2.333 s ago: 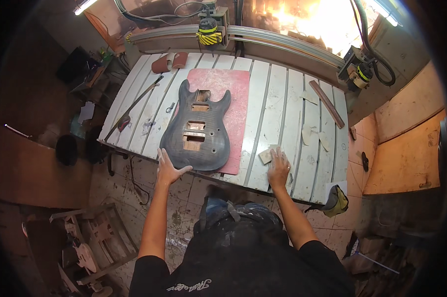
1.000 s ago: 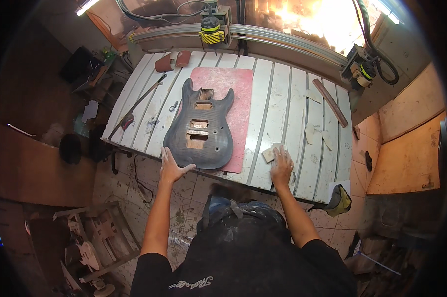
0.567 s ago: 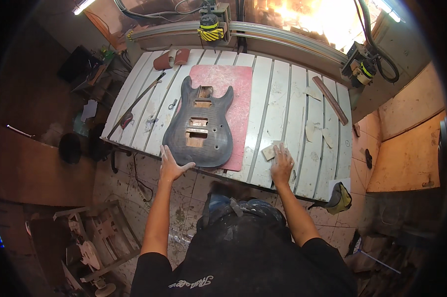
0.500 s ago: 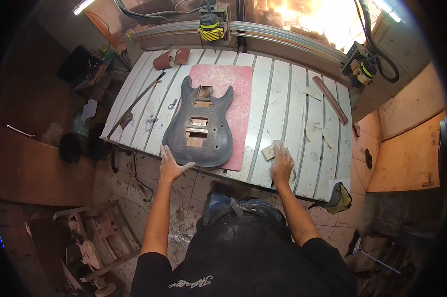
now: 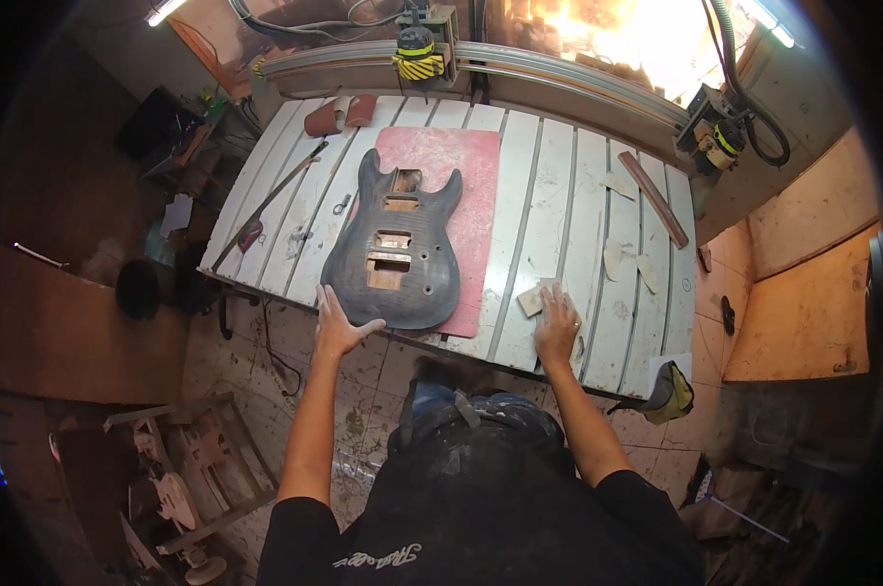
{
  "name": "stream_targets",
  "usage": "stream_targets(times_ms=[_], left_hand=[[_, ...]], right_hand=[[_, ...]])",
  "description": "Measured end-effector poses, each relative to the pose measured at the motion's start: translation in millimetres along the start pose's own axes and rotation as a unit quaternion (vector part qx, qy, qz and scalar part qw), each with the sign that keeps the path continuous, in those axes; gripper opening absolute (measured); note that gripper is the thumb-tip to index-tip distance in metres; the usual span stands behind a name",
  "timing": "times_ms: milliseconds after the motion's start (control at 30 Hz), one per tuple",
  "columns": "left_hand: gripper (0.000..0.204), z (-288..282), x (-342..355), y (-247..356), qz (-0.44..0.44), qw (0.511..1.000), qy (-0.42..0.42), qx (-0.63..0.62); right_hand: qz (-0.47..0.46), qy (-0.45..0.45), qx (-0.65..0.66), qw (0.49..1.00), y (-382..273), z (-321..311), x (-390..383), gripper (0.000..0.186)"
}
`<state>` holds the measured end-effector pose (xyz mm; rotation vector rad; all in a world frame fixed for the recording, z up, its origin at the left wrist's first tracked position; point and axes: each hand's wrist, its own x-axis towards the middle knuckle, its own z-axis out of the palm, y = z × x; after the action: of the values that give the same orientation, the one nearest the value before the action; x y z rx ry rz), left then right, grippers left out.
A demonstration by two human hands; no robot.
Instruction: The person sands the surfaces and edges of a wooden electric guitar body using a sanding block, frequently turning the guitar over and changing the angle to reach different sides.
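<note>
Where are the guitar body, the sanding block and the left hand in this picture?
guitar body (image 5: 395, 256): head view, middle of its dark top.
sanding block (image 5: 530, 299): head view, its tan face beside the fingers.
left hand (image 5: 336, 330): head view, back of the hand.

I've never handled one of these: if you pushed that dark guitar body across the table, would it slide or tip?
The guitar body lies flat and broad, so tipping seems unlikely. It looks like solid wood, probably stiff and fairly heavy. The red mat beneath might grip it.
</note>
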<state>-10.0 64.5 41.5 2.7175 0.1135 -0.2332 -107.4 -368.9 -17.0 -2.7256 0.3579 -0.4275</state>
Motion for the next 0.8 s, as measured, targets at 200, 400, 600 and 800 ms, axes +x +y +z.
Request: stream_targets(times_ms=[200, 400, 600, 800], left_hand=[[0.156, 1.2, 0.5, 0.4, 0.001, 1.000, 0.004, 0.008], [0.156, 1.7, 1.5, 1.3, 0.002, 1.000, 0.003, 0.005], [0.157, 1.8, 1.8, -0.6, -0.001, 1.000, -0.003, 0.006], [0.156, -3.3, -0.9, 4.6, -0.007, 1.000, -0.012, 0.013]], right_hand=[[0.000, 0.001, 0.002, 1.000, 0.0, -1.2, -0.1, 0.062], [-0.002, 0.012, 0.001, 1.000, 2.5, 1.7, 0.7, 0.059], [-0.005, 0.013, -0.002, 1.000, 2.0, 2.1, 0.9, 0.058], [-0.005, 0.005, 0.000, 1.000, 3.0, 1.7, 0.1, 0.060]])
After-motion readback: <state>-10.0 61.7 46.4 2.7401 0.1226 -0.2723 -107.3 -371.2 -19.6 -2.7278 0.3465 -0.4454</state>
